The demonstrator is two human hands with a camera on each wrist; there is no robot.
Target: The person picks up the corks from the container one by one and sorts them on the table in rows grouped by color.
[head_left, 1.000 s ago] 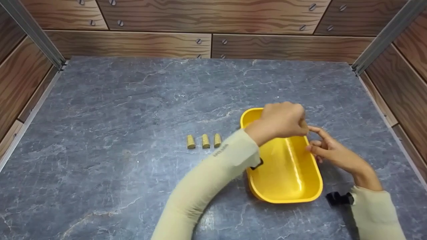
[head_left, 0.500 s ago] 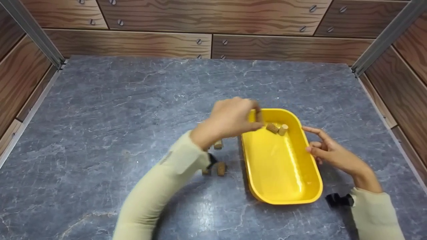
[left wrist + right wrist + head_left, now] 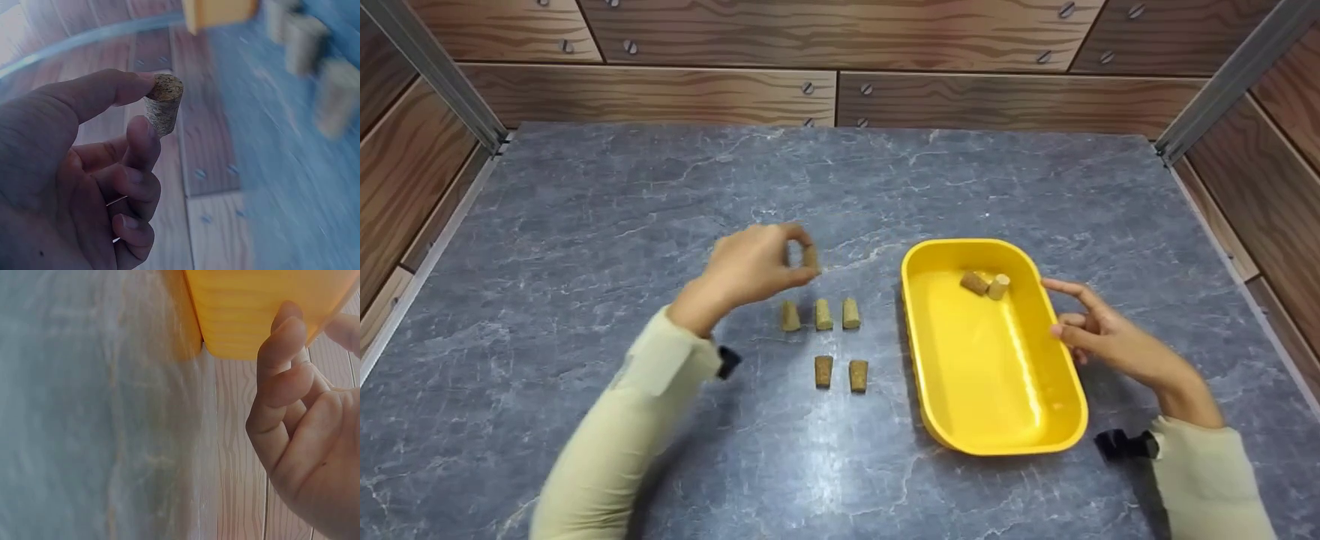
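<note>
- My left hand (image 3: 750, 262) has a cork (image 3: 163, 107) pinched between thumb and finger, raised above the tabletop (image 3: 645, 210).
- My right hand (image 3: 1114, 341) lightly grips the side of the yellow tub (image 3: 1069, 390), thumb at the rim and fingers against the outer wall.
- Nearer me and rightward of my left hand, three pale corks (image 3: 823, 315) form a row, with two browner corks (image 3: 823, 372) closer still.
- Left of my right hand, two more corks (image 3: 975, 283) lie inside the tub's far end.
</note>
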